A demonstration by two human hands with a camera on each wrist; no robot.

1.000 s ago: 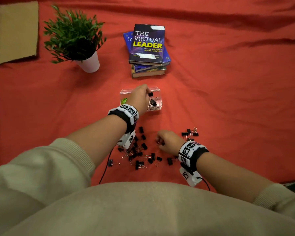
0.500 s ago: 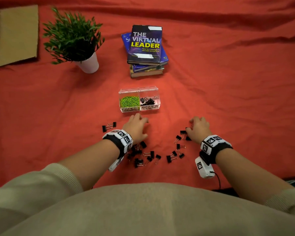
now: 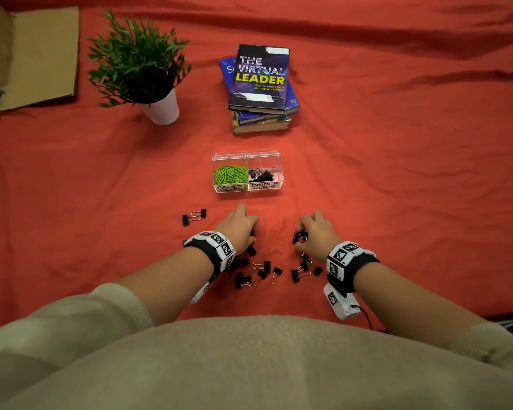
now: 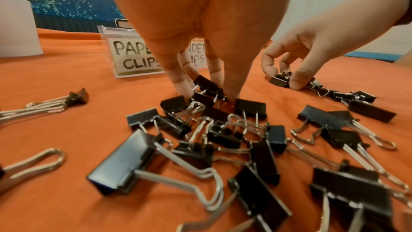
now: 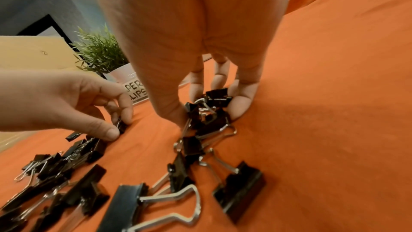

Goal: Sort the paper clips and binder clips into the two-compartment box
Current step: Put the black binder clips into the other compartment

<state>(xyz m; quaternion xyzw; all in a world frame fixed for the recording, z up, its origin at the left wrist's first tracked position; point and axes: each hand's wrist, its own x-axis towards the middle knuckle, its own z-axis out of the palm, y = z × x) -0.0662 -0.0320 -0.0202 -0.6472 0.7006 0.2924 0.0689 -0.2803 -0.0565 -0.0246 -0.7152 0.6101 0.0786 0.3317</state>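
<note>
So the clear plastic two-compartment box [image 3: 247, 187] sits ahead of me on the red cloth [image 3: 397, 202], long axis running left to right, labels facing me. Green paper clips [image 3: 230, 174] fill its left half, and a few black binder clips [image 3: 261, 174] lie in the right half.

My left hand [image 3: 239, 229] is down on the loose pile of black binder clips [image 3: 258, 270], fingers curled, pinching one between thumb and fingertips [image 4: 185, 85]. My right hand [image 3: 314, 235] is curled around a small bunch of black clips [image 5: 209, 110], gripping them just above the cloth. The rest are scattered between my wrists, wire handles pointing every which way. Two more [image 3: 193, 217] lie off to the left.
</note>
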